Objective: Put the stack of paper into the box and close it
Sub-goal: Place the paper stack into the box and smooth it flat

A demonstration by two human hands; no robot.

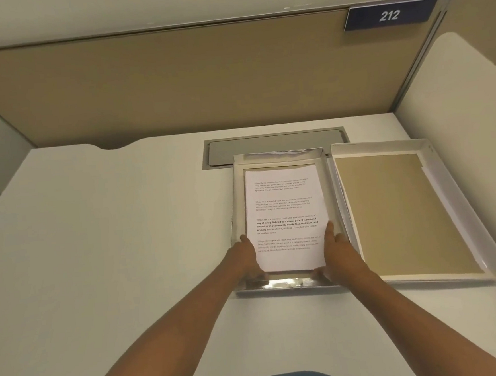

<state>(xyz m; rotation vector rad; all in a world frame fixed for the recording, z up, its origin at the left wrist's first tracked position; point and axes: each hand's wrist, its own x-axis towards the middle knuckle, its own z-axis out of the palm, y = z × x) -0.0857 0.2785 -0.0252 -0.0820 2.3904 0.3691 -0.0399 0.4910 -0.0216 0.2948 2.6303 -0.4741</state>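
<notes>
While the printed paper stack (284,214) lies inside the shallow silver-lined box (287,284) on the white desk (111,243), the left hand (246,259) and right hand (339,254) grip its near corners, the upturned lid (415,219) just right.

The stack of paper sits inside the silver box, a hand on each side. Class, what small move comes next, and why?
Probably let go: the stack of paper lies within the box, the left hand and right hand at its near corners. The lid lies open-side up beside it.
</notes>
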